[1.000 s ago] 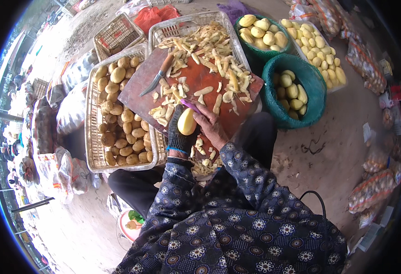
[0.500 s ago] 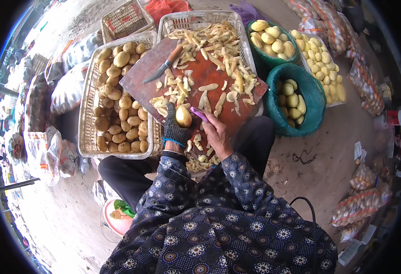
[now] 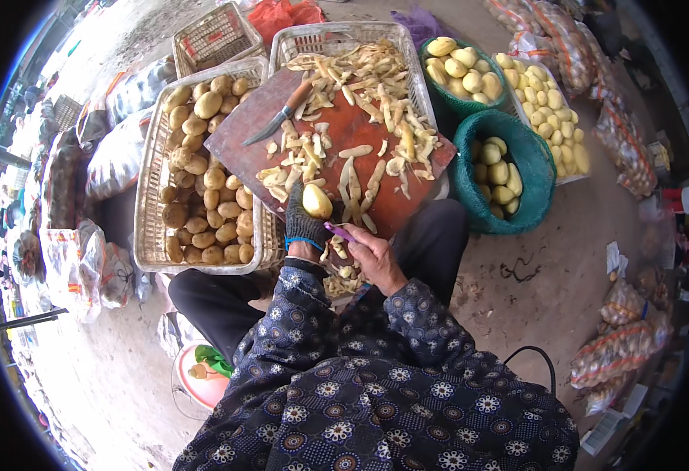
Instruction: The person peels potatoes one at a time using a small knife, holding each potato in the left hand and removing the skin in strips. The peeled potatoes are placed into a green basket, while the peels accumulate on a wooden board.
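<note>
In my gloved left hand (image 3: pixel 304 226) is a pale, partly peeled potato (image 3: pixel 317 202), held at the near edge of a reddish board (image 3: pixel 391 206). My right hand (image 3: pixel 373 256) grips a purple peeler (image 3: pixel 343 231), its head just below and right of the potato. Loose peel strips (image 3: pixel 350 188) are scattered over the board, thickest toward the far side. A curved knife with a wooden handle (image 3: pixel 297 97) lies on the board's upper left.
A crate of unpeeled potatoes (image 3: pixel 142 220) stands left, a peel-filled crate (image 3: pixel 281 39) behind. Green tubs (image 3: pixel 537 200) and another crate (image 3: pixel 576 177) hold peeled potatoes at right. Sacks (image 3: pixel 116 157) line both sides. A pink basin (image 3: pixel 203 392) sits low left.
My right hand with the peeler has drawn down toward me from beside the potato. Since the first frame, the potato has turned a little in my left hand, and the view has shifted slightly.
</note>
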`<action>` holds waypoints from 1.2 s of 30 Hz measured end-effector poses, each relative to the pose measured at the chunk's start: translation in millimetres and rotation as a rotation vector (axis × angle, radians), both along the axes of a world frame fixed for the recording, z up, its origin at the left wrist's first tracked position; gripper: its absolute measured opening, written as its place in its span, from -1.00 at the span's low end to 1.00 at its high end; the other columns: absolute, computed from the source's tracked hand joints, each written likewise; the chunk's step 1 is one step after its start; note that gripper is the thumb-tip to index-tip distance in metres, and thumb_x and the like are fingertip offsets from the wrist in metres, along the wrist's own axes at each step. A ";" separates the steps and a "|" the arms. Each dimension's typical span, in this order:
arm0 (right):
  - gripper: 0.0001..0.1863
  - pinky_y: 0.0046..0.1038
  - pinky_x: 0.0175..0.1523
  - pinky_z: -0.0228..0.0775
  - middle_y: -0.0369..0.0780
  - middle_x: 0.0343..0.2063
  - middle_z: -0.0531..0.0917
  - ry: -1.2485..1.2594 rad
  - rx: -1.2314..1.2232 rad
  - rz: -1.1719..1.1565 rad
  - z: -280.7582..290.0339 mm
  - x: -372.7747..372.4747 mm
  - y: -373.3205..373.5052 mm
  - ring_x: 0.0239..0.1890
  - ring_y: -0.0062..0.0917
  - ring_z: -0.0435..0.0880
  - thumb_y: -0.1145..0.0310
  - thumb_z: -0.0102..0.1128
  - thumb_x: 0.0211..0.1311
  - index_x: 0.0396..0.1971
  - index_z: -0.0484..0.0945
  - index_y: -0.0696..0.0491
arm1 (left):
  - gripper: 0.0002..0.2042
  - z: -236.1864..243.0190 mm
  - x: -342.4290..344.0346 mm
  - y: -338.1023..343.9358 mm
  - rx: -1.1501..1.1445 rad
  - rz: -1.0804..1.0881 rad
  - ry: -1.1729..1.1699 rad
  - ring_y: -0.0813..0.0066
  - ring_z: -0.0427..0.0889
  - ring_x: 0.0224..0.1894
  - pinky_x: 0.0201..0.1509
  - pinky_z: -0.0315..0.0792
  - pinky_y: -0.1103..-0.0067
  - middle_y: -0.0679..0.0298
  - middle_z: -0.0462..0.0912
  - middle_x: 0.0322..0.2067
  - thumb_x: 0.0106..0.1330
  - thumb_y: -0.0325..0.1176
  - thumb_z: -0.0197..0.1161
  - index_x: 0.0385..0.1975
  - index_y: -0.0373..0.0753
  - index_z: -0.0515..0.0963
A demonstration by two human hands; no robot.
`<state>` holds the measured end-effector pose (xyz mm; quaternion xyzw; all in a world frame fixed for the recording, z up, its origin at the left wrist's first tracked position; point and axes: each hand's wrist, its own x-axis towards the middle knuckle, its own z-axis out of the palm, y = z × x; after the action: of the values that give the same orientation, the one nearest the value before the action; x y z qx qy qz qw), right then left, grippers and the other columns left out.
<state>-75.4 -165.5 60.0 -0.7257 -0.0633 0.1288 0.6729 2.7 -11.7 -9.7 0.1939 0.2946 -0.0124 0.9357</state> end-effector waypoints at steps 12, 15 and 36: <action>-0.64 -0.43 0.01 0.38 0.10 -0.16 0.54 -0.285 -0.261 -0.191 -22.3 -12.5 16.8 -0.04 -0.17 0.53 0.44 0.00 0.18 0.00 0.43 0.20 | -0.62 -8.1 4.0 -1.8 0.114 -0.014 -0.022 0.36 0.54 -0.56 -0.49 0.51 0.44 0.22 0.54 -0.54 0.27 -0.02 0.06 -0.31 -0.28 0.50; -0.66 -0.45 0.02 0.38 0.08 -0.15 0.56 -0.275 -0.183 -0.191 -24.0 -5.8 2.5 -0.03 -0.20 0.55 0.44 0.02 0.18 -0.03 0.46 0.20 | -0.64 13.0 7.1 -6.0 -0.075 -0.021 0.080 0.36 0.54 -0.56 -0.50 0.51 0.43 0.23 0.55 -0.54 0.25 -0.04 0.09 -0.32 -0.27 0.50; -0.59 -0.36 0.05 0.36 0.12 -0.04 0.46 -0.317 -0.092 -0.251 -23.6 28.9 25.2 0.03 -0.13 0.48 0.40 0.06 0.19 0.05 0.38 0.18 | -0.66 -21.5 -5.7 -2.3 0.489 -0.190 -0.227 0.36 0.54 -0.16 -0.06 0.46 0.48 0.20 0.54 -0.21 0.30 -0.13 0.03 -0.07 -0.23 0.43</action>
<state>-46.5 -140.3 36.4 -0.7689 -0.0715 -0.0693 0.6315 -3.0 -14.0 -31.2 0.4408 0.1627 -0.0069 0.8827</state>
